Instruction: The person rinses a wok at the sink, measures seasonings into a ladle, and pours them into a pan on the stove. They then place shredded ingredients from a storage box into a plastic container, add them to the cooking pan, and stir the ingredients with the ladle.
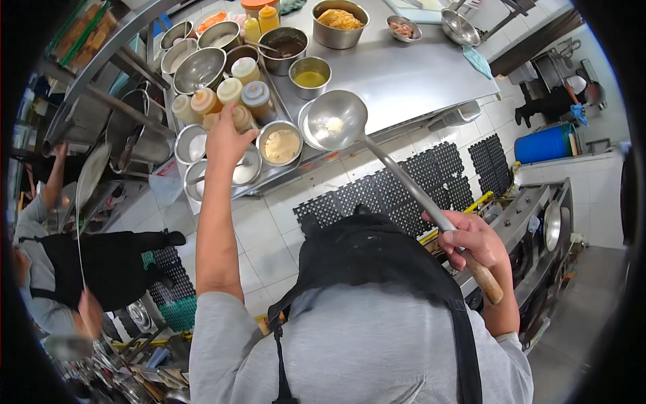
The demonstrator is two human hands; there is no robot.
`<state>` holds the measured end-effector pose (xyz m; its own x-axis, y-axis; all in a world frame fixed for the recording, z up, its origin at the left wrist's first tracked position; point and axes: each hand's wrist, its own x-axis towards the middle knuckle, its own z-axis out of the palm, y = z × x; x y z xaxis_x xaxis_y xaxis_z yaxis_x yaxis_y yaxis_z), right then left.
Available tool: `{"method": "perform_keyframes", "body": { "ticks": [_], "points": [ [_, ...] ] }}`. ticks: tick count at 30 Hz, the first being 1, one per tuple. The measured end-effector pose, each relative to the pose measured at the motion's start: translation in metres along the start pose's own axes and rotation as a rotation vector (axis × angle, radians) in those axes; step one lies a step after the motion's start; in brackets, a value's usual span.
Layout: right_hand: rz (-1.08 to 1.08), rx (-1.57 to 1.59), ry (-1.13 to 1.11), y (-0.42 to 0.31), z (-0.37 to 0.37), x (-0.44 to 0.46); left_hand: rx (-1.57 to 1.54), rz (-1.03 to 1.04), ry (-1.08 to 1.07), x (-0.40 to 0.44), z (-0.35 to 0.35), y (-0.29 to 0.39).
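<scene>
My right hand (474,239) is wrapped round the wooden-ended handle of a large metal ladle (340,111). A little pale, grainy stuff lies in the ladle's bowl, which hangs over the counter's near edge. My left hand (229,138) reaches into a group of squeeze bottles, thumb and index finger apart. The fingertips are beside or touching a squat bottle (242,116); the other fingers are partly hidden. Around it stand an orange-filled bottle (206,101), a grey-topped bottle (257,95), a bowl of tan powder (281,147) and a bowl of white powder (245,168).
On the steel counter (410,81) are a pot of dark sauce (286,48), a pan of yellow liquid (310,75) and a pot of yellow food (340,23). A co-worker (94,269) is at left; another person (558,101) is far right. Black mats (397,182) cover the floor.
</scene>
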<state>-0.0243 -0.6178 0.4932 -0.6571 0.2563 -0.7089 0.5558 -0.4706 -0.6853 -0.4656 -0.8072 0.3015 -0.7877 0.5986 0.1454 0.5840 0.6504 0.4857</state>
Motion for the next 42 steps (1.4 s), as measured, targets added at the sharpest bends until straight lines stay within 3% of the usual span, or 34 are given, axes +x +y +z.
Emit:
{"method": "perform_keyframes", "body": {
  "ticks": [1, 5, 8, 11, 14, 15, 20, 24, 31, 42],
  "points": [
    [0.005, 0.043, -0.016, 0.002, -0.001, -0.001, -0.012, -0.063, -0.038, 0.001, 0.000, 0.004],
    [-0.003, 0.055, -0.043, 0.010, -0.004, 0.001, -0.007, 0.005, 0.107, 0.003, -0.004, 0.009],
    [-0.010, 0.071, -0.055, 0.013, -0.006, 0.001, -0.058, -0.051, 0.189, 0.000, -0.055, 0.044],
    [-0.017, 0.077, -0.061, 0.012, -0.010, 0.003, -0.876, 0.212, 0.388, -0.008, -0.092, 0.083],
    [-0.030, 0.077, -0.087, 0.010, -0.014, 0.007, -0.926, 0.174, 0.052, -0.001, -0.075, 0.081],
    [-0.029, 0.077, -0.088, 0.009, -0.015, 0.008, -0.965, 0.165, 0.064, -0.007, -0.064, 0.093],
    [-0.026, 0.015, -0.125, 0.012, -0.029, 0.015, -0.187, 0.127, -0.327, -0.030, -0.061, 0.131],
    [-0.002, -0.017, -0.164, 0.013, -0.041, 0.020, 0.102, 0.039, -0.490, -0.053, -0.047, 0.139],
    [0.000, -0.050, -0.256, 0.013, -0.074, 0.027, 0.266, -0.055, -0.532, -0.070, -0.037, 0.145],
    [0.062, 0.044, -0.454, 0.007, -0.149, 0.043, 0.189, -0.248, -0.479, -0.097, -0.032, 0.189]
  ]
}}
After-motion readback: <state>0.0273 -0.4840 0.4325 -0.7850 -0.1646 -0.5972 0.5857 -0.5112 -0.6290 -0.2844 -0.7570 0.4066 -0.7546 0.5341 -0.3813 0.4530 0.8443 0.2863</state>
